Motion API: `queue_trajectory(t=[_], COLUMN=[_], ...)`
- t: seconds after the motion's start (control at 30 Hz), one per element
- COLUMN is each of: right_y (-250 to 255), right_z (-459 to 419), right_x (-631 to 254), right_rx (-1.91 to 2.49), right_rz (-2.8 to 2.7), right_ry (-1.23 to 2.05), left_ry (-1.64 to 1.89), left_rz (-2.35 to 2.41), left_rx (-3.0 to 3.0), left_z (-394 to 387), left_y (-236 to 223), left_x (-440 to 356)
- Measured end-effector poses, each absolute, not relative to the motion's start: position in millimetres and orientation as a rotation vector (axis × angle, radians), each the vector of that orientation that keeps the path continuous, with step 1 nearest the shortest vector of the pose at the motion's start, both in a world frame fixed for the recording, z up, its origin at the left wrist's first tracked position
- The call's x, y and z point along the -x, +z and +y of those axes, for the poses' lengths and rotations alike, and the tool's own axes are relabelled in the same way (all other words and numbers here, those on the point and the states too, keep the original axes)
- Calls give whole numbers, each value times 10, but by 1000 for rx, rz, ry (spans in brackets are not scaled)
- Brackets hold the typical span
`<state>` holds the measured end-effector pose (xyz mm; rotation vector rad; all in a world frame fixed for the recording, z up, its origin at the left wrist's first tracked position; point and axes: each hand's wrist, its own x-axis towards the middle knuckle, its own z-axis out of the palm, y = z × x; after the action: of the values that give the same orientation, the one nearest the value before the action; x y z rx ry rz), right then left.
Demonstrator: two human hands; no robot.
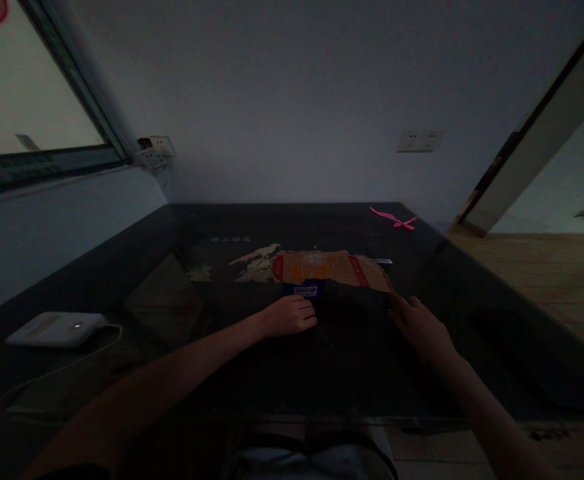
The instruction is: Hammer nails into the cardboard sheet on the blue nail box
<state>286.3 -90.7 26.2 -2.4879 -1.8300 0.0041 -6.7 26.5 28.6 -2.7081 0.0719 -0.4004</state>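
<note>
A long tan printed piece (332,265), perhaps paper or card, with red bands and orange patches, lies across the middle of the dark table. Its outline is uneven. Under its near edge shows a blue packet or label (306,289) with pale print. Just in front of that, my left hand (291,315) is closed in a loose fist; whatever it may hold is hidden. My right hand (419,325) is at the right end of the tan piece, fingers closed at its corner. Dim light blurs the fingertips. Pale torn-looking scraps (259,265) lie to the left.
A white power bank (57,330) with a cable rests at the left of the table (352,373). A pink ribbon (397,219) lies at the back right. Behind the tan piece is a small pale strip (383,261). Wall sockets (421,141) are above the back edge.
</note>
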Motion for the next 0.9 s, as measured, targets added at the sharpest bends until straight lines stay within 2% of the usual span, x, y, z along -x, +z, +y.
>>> queue_trajectory(t=[0.4, 0.9], right_y=[244, 250], right_z=[-914, -907], right_x=[-2876, -2848], right_rx=[2471, 2500], right_rz=[-1790, -1751], right_ry=[9, 12], left_ry=[-426, -788], left_rz=[-8, -299], left_rx=[2697, 2823], left_z=[285, -15], left_y=[289, 364], left_x=[5, 290])
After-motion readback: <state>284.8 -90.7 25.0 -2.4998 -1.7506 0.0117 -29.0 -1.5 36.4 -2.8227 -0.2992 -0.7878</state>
